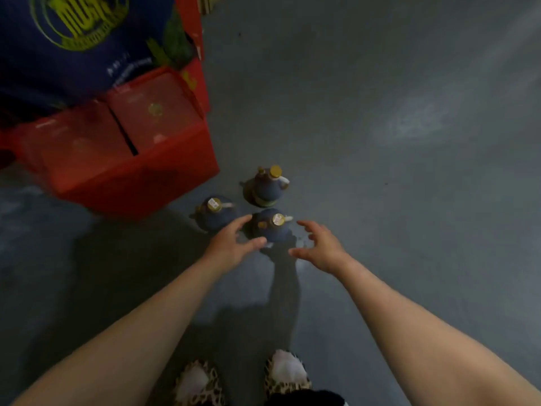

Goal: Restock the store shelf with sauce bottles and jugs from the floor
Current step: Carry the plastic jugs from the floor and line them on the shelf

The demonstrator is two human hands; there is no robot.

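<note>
Three dark jugs with gold caps stand on the grey floor (380, 200), seen from above. The nearest jug (273, 227) is between my two hands. My left hand (232, 244) is just left of it, fingers spread, thumb near its side. My right hand (320, 249) hovers to its right, fingers loosely curved, holding nothing. A second jug (215, 213) stands further left, partly behind my left fingers. The third jug (266, 187) stands beyond them. The frame is blurred, so contact with the nearest jug is unclear.
A red cardboard box (131, 159) with closed flaps sits on the floor to the left of the jugs. Behind it rises a dark blue and red display (82, 39). My feet in patterned slippers (287, 373) are at the bottom.
</note>
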